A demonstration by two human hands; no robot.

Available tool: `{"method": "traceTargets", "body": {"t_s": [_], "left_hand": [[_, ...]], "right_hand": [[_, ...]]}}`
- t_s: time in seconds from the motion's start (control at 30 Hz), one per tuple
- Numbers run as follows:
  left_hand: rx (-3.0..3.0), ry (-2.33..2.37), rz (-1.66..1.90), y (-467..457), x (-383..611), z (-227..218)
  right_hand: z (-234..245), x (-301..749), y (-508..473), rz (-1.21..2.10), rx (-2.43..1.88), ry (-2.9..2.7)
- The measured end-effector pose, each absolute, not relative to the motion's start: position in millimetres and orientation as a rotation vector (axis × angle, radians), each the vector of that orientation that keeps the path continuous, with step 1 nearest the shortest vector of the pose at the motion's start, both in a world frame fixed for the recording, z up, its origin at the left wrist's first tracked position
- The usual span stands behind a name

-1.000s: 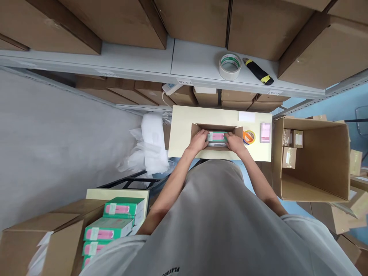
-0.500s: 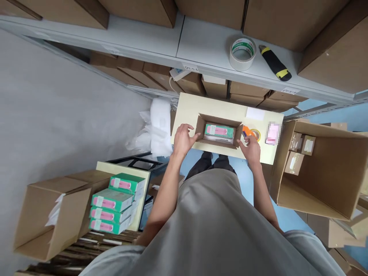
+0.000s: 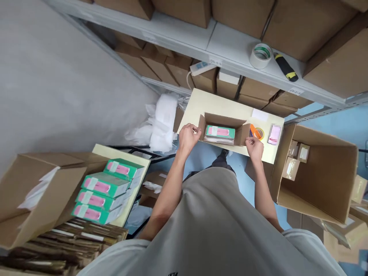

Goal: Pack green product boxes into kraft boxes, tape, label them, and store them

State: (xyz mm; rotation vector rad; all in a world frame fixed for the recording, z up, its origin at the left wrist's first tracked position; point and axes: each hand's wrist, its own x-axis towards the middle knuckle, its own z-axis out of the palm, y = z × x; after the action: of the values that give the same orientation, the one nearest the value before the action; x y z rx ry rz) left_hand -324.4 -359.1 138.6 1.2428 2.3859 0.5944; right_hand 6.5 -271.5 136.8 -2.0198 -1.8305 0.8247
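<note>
A small open cardboard carton point(image 3: 222, 120) stands on a pale yellow table point(image 3: 201, 105) and holds a green and pink product box point(image 3: 220, 132). My left hand point(image 3: 188, 136) is curled at the carton's left flap, its fingers pinching the flap edge. At the carton's right flap sits my right hand point(image 3: 254, 147), fingers closed on the flap's corner.
An orange tape dispenser point(image 3: 257, 133) and a pink packet point(image 3: 274, 134) lie right of the carton. A large open box point(image 3: 316, 172) stands at the right. Stacked green and pink boxes point(image 3: 106, 189) sit lower left beside another carton point(image 3: 34, 195). White foam wrap point(image 3: 161, 122), shelf tape roll point(image 3: 260, 55) and knife point(image 3: 285, 66).
My hands left the product box inside the carton and moved out to its side flaps. The view swung left and down.
</note>
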Motion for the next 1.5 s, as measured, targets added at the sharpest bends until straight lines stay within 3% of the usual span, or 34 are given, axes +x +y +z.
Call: {"method": "traceTargets", "body": {"t_s": [0.43, 0.77, 1.07, 1.5], "left_hand": [[0.880, 2.628, 1.231, -692, -393, 202], [0.265, 2.934, 1.607, -902, -415, 242], [-0.307, 3.044, 1.598, -987, -452, 229], [-0.648, 2.921, 1.585, -1015, -518, 199]], "right_hand": [[187, -146, -451, 0.750, -1.302, -2.146], [244, -327, -561, 0.915, -0.654, -2.400], [238, -459, -640, 0.938, -0.267, -2.614], [232, -567, -667, 1.078, -0.169, -2.861]]}}
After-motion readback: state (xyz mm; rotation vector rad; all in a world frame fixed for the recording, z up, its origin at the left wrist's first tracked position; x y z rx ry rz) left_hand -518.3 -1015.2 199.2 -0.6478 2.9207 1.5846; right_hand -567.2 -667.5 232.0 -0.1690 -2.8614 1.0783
